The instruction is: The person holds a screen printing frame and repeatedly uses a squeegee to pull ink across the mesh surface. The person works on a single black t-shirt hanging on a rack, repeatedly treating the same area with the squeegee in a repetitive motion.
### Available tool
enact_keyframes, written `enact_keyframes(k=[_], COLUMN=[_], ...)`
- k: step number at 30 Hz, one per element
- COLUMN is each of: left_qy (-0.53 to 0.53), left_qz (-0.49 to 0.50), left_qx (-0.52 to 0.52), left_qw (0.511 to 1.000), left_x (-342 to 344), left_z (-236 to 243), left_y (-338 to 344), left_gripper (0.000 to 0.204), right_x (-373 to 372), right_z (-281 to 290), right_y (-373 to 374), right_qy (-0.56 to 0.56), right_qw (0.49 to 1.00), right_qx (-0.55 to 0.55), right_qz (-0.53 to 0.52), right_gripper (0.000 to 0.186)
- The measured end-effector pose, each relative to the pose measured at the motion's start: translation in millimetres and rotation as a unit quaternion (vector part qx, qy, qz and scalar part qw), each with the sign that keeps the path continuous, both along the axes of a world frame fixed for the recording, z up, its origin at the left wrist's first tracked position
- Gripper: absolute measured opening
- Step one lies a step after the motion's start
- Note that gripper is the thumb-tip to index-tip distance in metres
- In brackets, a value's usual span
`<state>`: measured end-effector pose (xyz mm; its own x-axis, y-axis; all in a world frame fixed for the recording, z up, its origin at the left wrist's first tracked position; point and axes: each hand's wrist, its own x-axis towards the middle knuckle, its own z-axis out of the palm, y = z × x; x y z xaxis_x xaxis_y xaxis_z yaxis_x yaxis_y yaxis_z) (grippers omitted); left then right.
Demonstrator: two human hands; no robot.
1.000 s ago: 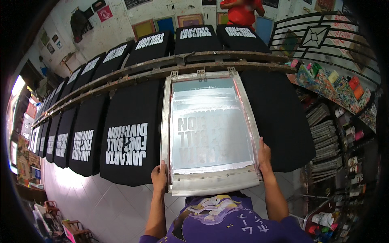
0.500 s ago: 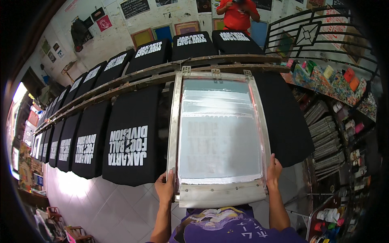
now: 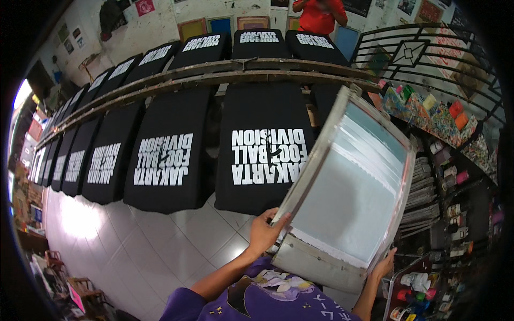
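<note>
— Screen frame (image 3: 348,198) has swung right off the printed black panel (image 3: 262,155) since the earlier frame; far end now leans toward one o'clock. Where's it sitting?

— Between three and four o'clock of picture centre, held up, partly hiding the next black panel (image 3: 325,101). Its left edge overlaps the white lettering in view; height gap unclear.

— Fingers?

— Left hand (image 3: 267,231), six o'clock: pinching the near left corner, thumb on top. Right hand (image 3: 383,266), four o'clock: at the near right corner, mostly behind it; can't tell whether its fingers are pressed together or pinching.

— Handling note?

— Judgement: both corners should be supported evenly, tilt kept mild so the white ink (image 3: 367,160) doesn't run, near end held clear of the lettering, far end clear of the rail (image 3: 241,75).
</note>
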<state>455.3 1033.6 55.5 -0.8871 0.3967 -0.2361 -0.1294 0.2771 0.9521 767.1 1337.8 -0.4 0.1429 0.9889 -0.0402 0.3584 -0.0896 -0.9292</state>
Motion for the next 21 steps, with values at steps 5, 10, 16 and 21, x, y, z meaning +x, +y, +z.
enact_keyframes(k=[5,10,16,21], left_qy=[0.005,0.005,-0.024,-0.015], left_qz=[-0.024,-0.049,-0.06,-0.074], left_qx=[-0.022,-0.055,-0.057,-0.034], left_qw=[0.999,0.997,0.996,0.997], left_x=[58.2,103.6,130.4,136.2], left_z=[-17.4,-36.1,-17.5,-26.8], left_y=[-0.7,-6.0,10.3,49.2], left_gripper=[0.054,0.056,0.054,0.055], right_x=[116.3,166.4,206.5,213.8], right_z=[-22.2,-5.4,-8.7,-11.5], right_y=[-3.6,-24.3,-9.9,20.2], right_qy=[-0.068,-0.134,-0.136,-0.098], right_qw=[0.997,0.99,0.988,0.993], right_qx=[-0.025,-0.022,-0.028,-0.047], right_qz=[-0.018,-0.033,-0.065,-0.041], right_gripper=[0.078,0.077,0.08,0.085])
